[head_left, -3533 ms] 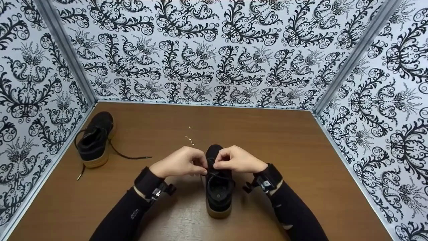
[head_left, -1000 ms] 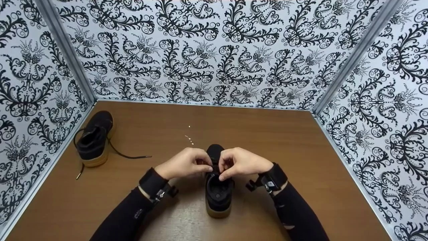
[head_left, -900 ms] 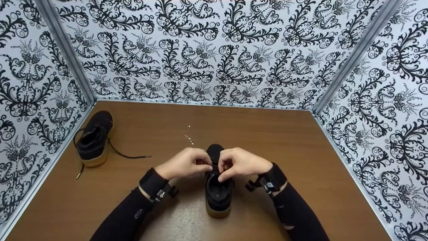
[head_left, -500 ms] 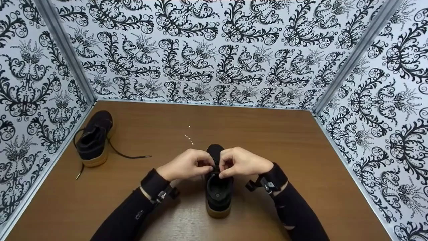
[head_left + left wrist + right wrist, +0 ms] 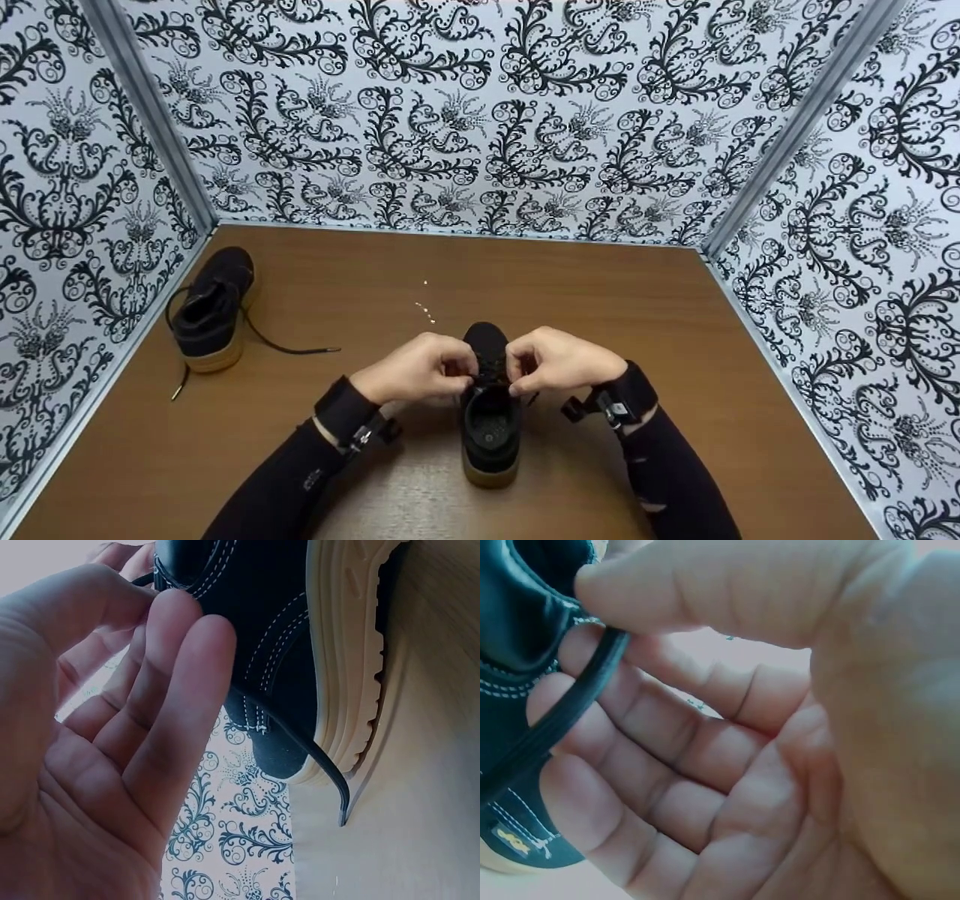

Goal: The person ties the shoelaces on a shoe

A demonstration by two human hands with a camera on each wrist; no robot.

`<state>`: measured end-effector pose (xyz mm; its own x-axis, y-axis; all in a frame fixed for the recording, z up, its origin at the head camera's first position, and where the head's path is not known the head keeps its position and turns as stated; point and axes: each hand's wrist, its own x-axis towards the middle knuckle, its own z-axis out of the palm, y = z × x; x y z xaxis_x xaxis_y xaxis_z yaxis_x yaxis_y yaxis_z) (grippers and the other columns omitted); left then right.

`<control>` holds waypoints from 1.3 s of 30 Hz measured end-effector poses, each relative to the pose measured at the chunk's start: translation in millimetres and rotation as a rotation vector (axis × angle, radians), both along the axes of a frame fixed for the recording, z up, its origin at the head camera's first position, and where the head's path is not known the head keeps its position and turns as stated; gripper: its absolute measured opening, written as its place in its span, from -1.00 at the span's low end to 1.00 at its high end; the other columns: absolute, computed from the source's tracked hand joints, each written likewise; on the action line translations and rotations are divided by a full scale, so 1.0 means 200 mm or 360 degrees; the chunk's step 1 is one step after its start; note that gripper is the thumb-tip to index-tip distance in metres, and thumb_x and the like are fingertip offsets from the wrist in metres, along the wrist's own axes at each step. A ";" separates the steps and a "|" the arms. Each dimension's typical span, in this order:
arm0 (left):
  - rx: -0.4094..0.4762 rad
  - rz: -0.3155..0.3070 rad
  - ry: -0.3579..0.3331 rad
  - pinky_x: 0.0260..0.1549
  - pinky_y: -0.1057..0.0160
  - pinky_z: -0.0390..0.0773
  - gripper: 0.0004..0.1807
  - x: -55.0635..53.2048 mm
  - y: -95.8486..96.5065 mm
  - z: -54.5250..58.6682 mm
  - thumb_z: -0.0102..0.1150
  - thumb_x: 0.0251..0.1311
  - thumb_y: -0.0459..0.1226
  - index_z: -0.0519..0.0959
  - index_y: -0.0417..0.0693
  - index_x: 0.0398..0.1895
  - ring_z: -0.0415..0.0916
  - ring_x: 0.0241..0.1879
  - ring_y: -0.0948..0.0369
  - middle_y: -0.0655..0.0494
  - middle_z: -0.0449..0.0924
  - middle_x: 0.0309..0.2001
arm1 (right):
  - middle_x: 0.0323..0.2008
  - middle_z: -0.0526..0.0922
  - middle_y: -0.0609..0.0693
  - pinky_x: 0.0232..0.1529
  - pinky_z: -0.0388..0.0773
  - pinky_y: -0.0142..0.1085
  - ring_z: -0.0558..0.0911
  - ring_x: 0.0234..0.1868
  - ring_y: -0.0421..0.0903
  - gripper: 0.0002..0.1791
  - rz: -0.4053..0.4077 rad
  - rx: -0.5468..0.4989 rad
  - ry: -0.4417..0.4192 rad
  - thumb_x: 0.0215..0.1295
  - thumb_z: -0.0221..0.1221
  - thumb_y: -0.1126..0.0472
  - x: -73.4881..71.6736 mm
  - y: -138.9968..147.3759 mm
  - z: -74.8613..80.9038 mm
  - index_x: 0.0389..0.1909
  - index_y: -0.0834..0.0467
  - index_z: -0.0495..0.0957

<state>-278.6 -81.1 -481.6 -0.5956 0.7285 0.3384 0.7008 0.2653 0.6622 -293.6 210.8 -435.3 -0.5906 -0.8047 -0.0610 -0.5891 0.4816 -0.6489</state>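
A black shoe [image 5: 491,466] with a tan sole stands on the table, its toe pointing away from me and its opening toward me. At its lacing, my left hand [image 5: 420,369] pinches the shoelace from the left side. In the left wrist view a loose lace end [image 5: 298,736] hangs down the shoe's side [image 5: 277,630] past my fingers. On the other side, my right hand [image 5: 566,361] holds a black shoelace [image 5: 559,720] between thumb and forefinger, with the lace running down over its other fingers. The fingertips hide part of the lacing.
A second black shoe [image 5: 216,307] with long loose laces stands at the table's left edge. Small bright specks [image 5: 426,310] show on the wooden table [image 5: 600,292] beyond my left hand. Patterned panels [image 5: 420,150] enclose the back and sides.
My right hand has moved right, away from the shoe's opening, so more of the lacing shows. Lace crossed the opening in the oldest frame. The left hand has shifted slightly; the second shoe is still.
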 end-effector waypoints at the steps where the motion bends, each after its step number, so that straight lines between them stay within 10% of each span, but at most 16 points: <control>1: 0.0003 -0.0008 0.0006 -0.29 0.31 0.68 -0.87 0.00 0.00 0.00 0.42 0.31 -0.47 0.75 -0.05 -0.22 0.61 -0.31 0.33 0.21 0.71 -0.27 | -0.43 0.67 -0.26 -0.37 0.53 -0.37 0.58 -0.44 -0.28 -0.79 -0.0002 0.0004 -0.0004 0.31 0.53 0.22 0.00 0.00 0.00 -0.42 -0.03 0.68; 29: 0.0030 -0.0097 0.0089 -0.22 0.20 0.77 -0.87 0.02 0.00 0.01 0.48 0.27 -0.44 0.73 -0.04 -0.26 0.67 -0.26 0.27 0.18 0.69 -0.26 | -0.48 0.63 -0.18 -0.41 0.56 -0.32 0.62 -0.49 -0.18 -0.70 -0.0183 0.0014 0.0024 0.34 0.47 0.35 -0.04 0.13 0.04 -0.45 -0.02 0.59; 39: -0.0070 0.0123 0.0187 -0.31 0.30 0.48 -0.74 0.06 0.07 0.02 0.44 0.54 -0.11 0.71 0.05 -0.38 0.45 -0.36 0.30 0.29 0.55 -0.35 | -0.36 0.75 -0.22 -0.25 0.67 -0.26 0.69 -0.36 -0.19 -0.91 -0.0151 0.0025 0.0124 0.41 0.43 0.30 -0.05 0.08 0.02 -0.17 0.03 0.81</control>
<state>-266.4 -67.6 -478.0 -0.6085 0.6978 0.3779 0.7492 0.3482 0.5634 -303.7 227.2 -431.6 -0.6675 -0.7442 -0.0242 -0.5887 0.5473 -0.5949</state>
